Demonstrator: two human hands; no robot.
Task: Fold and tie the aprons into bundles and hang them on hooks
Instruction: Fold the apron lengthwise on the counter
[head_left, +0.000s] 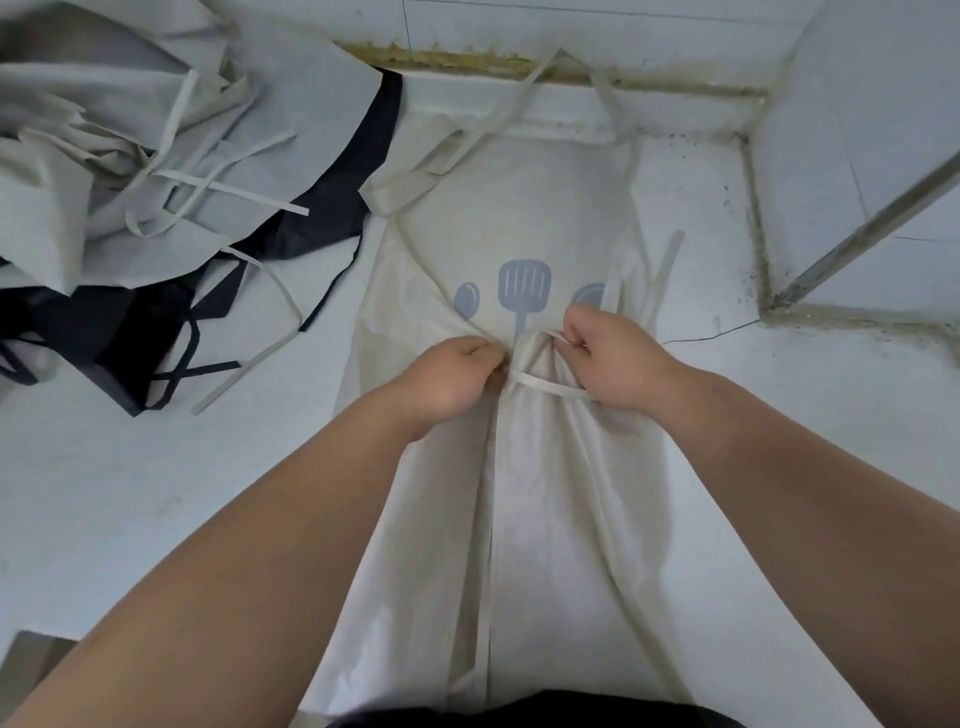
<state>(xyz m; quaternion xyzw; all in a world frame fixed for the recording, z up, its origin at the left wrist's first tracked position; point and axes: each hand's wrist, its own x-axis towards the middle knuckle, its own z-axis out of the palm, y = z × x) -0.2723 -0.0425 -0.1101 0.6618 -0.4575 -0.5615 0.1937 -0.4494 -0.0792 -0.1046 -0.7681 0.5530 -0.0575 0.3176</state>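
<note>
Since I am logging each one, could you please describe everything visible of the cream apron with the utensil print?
The apron is thin, cream, glossy cloth lying lengthwise on a white surface, bib end farthest away. A blue-grey print of a spoon, a slotted turner and a half-hidden third utensil sits mid-way. Its sides are folded inward, meeting down the centre. The left hand and right hand pinch its bunched middle, with a strap stretched between them; other ties trail from the top.
</note>
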